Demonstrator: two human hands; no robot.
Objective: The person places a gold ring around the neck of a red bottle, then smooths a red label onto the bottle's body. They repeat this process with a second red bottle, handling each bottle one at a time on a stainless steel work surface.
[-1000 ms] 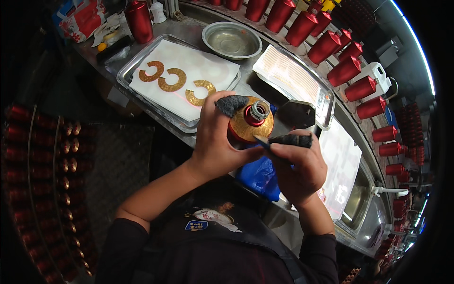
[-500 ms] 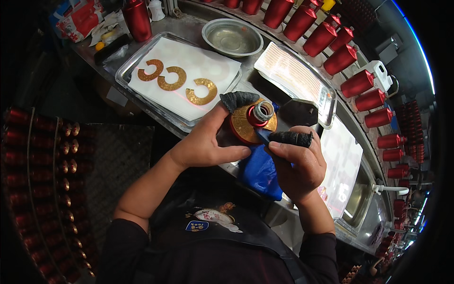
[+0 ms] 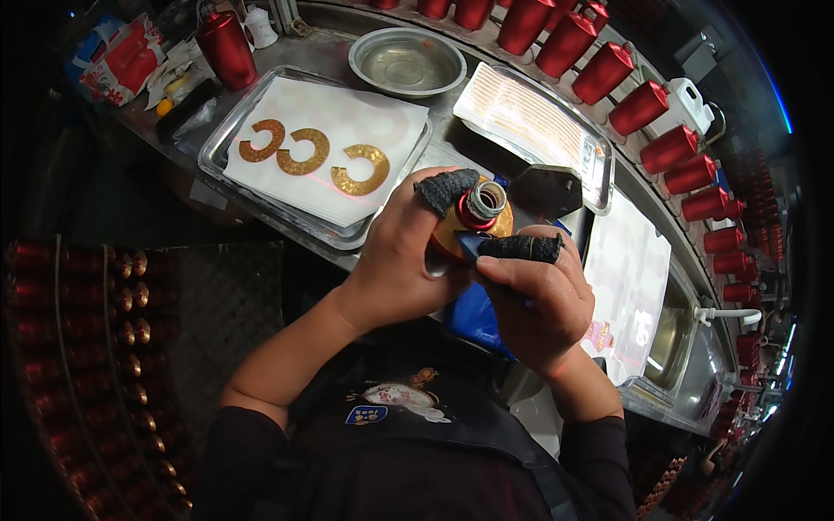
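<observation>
over the near edge of the worktop [image 3: 323, 50], the left hand [image 3: 395, 256] was curled round a red bottle [image 3: 463, 224], seemingly to steady it, mouth up, while the right hand [image 3: 543, 300] pinched a blue tool [image 3: 469, 245] at its gold shoulder; gold arcs [image 3: 303, 137] lay flat, apparently within easy reach.

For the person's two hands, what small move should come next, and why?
Probably a short, light stroke of the dark pointed tool along the gold collar: the right hand holds its tip at the collar, while the left hand grips the bottle. Whether the tip presses or only hovers, I cannot tell.
</observation>
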